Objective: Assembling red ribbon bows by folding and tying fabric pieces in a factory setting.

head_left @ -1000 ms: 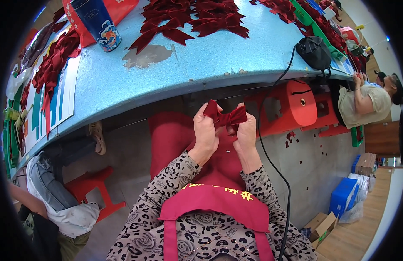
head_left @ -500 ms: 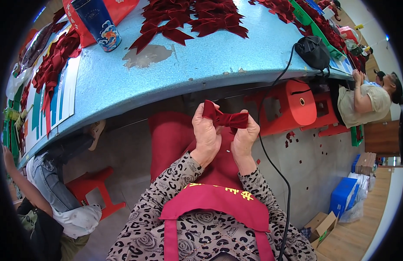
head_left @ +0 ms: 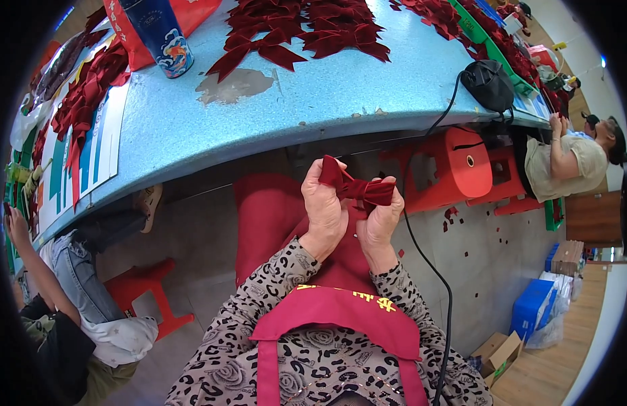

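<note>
A dark red velvet bow is held above my lap, between my two hands. My left hand grips its left loop, thumb and fingers closed on the fabric. The right loop is pinched by my right hand, its fingers curled. Part of the bow's underside is hidden behind the hands. Beyond them, finished bows lie in overlapping rows on the blue table.
A dark blue tumbler stands by a red bag. A black pouch sits near the table edge, and a black cable hangs at my right. Red stools flank me. Co-workers sit at left and right.
The bow has tilted, its right end now lower, and both hands have shifted slightly right with it. At far left a co-worker's arm has come up toward the table.
</note>
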The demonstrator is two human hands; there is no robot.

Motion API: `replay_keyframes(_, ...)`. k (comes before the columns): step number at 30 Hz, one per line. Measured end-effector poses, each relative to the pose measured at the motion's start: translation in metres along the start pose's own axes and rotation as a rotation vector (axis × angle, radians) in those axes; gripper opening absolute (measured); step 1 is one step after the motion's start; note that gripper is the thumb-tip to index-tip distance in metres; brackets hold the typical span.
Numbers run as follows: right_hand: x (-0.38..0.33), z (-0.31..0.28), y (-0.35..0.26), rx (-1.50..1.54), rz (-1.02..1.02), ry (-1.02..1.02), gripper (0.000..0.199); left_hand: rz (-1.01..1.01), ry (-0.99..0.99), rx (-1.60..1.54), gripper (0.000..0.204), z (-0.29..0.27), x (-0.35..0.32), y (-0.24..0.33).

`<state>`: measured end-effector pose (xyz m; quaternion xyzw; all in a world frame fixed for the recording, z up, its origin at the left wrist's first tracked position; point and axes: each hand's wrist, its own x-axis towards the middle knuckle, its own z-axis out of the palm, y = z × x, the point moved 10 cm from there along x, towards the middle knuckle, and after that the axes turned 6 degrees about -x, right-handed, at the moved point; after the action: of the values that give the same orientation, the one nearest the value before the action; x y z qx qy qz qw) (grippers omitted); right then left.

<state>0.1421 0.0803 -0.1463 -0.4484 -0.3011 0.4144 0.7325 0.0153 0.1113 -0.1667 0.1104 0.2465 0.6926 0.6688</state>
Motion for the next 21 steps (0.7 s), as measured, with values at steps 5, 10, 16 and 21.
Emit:
replay_keyframes(5,0.001,-0.002,0.004,-0.020,0.024,-0.005,0.020,-0.049,-0.028,0.002,0.013,-0.001,0.002,-0.001)
replay_keyframes(10,0.009,0.004,-0.015,-0.094,0.024,-0.170,0.020,-0.245,-0.207,-0.135,0.009,0.024,-0.011,-0.006)
replay_keyframes(16,0.022,-0.002,-0.040,-0.126,0.008,-0.353,0.017,-0.390,-0.276,-0.037,0.010,0.045,-0.017,-0.029)
replay_keyframes(21,0.025,-0.012,-0.047,-0.202,0.021,-0.390,0.013,-0.369,-0.358,0.068,0.005,0.053,-0.023,-0.042)
